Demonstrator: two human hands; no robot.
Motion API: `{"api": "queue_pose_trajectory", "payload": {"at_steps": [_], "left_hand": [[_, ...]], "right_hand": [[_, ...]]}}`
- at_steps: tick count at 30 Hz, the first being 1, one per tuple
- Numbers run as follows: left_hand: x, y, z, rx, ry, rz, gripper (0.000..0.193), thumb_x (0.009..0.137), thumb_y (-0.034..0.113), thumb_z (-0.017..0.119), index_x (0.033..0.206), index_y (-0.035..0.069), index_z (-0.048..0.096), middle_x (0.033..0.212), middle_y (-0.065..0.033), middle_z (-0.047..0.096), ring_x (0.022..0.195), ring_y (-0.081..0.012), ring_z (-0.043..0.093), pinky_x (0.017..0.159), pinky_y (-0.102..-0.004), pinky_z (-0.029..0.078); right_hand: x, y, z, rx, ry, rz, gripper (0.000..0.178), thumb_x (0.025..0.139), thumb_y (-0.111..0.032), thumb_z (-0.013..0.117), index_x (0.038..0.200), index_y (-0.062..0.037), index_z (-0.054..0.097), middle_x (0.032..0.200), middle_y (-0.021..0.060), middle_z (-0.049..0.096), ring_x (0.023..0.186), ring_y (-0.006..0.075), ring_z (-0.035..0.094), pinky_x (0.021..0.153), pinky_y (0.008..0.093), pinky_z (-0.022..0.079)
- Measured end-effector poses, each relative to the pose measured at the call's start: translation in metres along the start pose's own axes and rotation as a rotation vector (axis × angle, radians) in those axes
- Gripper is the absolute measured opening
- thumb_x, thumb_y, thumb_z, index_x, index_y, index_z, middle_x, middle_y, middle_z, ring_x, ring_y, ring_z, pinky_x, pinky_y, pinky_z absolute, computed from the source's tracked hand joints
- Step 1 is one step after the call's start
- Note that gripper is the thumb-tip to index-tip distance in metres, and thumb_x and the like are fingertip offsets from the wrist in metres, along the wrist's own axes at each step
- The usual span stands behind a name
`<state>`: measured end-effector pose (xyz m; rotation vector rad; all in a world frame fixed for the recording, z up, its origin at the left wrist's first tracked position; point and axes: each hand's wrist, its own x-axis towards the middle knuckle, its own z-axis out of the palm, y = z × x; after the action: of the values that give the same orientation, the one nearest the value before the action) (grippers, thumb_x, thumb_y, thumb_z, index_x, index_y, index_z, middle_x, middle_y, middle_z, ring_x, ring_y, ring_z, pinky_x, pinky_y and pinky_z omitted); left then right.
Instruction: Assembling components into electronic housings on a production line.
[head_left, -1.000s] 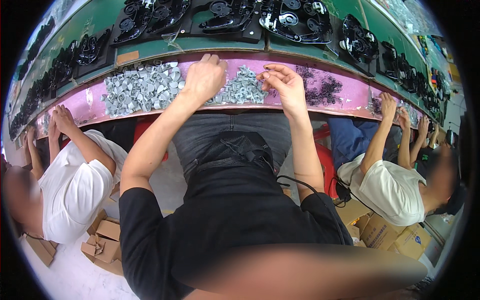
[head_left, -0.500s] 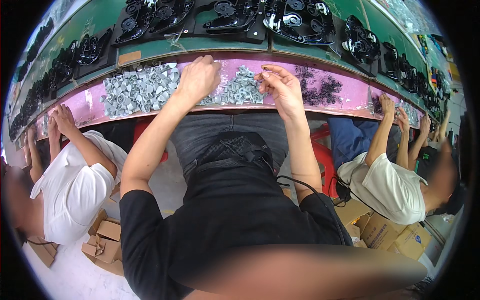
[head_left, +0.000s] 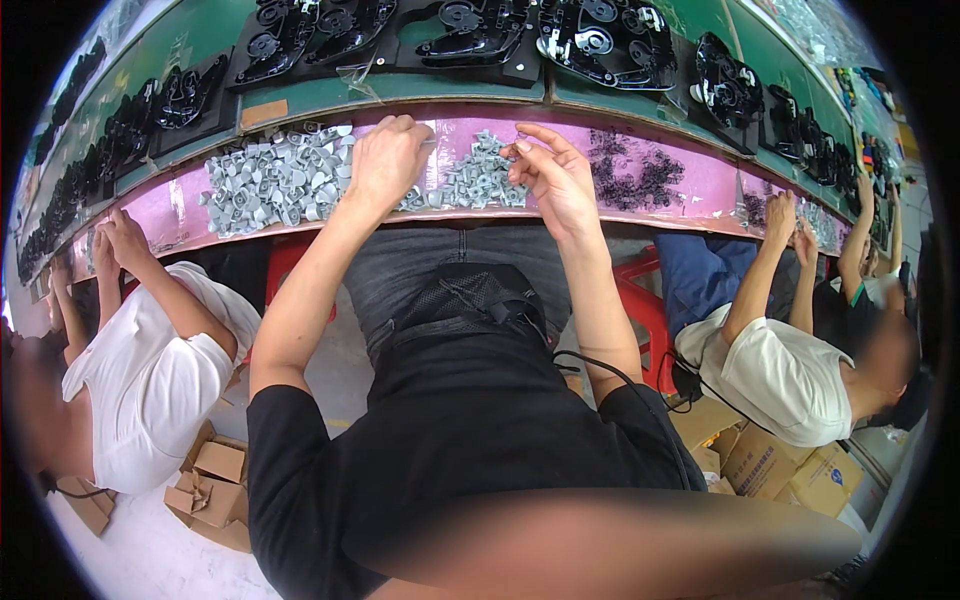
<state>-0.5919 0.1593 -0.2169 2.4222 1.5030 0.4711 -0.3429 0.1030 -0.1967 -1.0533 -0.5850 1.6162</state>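
Two bare hands of ours work over the pink strip (head_left: pixel 708 188). Our left hand (head_left: pixel 385 165) is beside the heap of larger grey parts (head_left: pixel 280 182), its fingers bent and bunched; we cannot tell whether they are clamped on a piece. Our right hand (head_left: pixel 560 188) is raised palm inward, thumb and forefinger near each other beside the heap of smaller grey parts (head_left: pixel 485 183); anything between them is too small for us to make out. That smaller heap lies on the strip between our hands, the larger one to the left, and a scatter of tiny black parts (head_left: pixel 635 175) spreads to the right of our right hand. Beyond the strip we see a green bench (head_left: pixel 450 92) bearing glossy black housings (head_left: pixel 610 62). Co-workers in pale shirts sit on our left (head_left: pixel 150 400) and right (head_left: pixel 780 375).
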Motion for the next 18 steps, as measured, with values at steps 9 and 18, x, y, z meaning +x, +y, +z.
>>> {"api": "queue_pose_trajectory", "payload": {"at_steps": [9, 18], "left_hand": [[-0.02, 0.065, -0.049, -0.677, 0.178, 0.016, 0.015, 0.083, 0.009, 0.083, 0.095, 0.003, 0.077, 0.095, -0.0109, 0.076, 0.084, -0.0287, 0.073, 0.072, -0.0364, 0.057], [-0.026, 0.06, -0.048, -0.671, 0.193, 0.094, 0.016, 0.084, 0.007, 0.083, 0.098, 0.002, 0.077, 0.094, -0.0111, 0.076, 0.086, -0.0273, 0.074, 0.075, -0.0362, 0.058]], "right_hand": [[0.002, 0.009, 0.017, 0.033, 0.007, -0.019, 0.028, 0.1, -0.006, 0.069, 0.127, 0.0022, 0.067, 0.103, 0.0168, 0.077, 0.077, 0.0136, 0.069, 0.074, 0.0289, 0.057], [-0.003, 0.021, 0.033, -0.079, -0.036, -0.029, 0.026, 0.1, -0.006, 0.071, 0.125, 0.0024, 0.07, 0.098, 0.0084, 0.078, 0.078, 0.0092, 0.068, 0.073, 0.0235, 0.055]]}}
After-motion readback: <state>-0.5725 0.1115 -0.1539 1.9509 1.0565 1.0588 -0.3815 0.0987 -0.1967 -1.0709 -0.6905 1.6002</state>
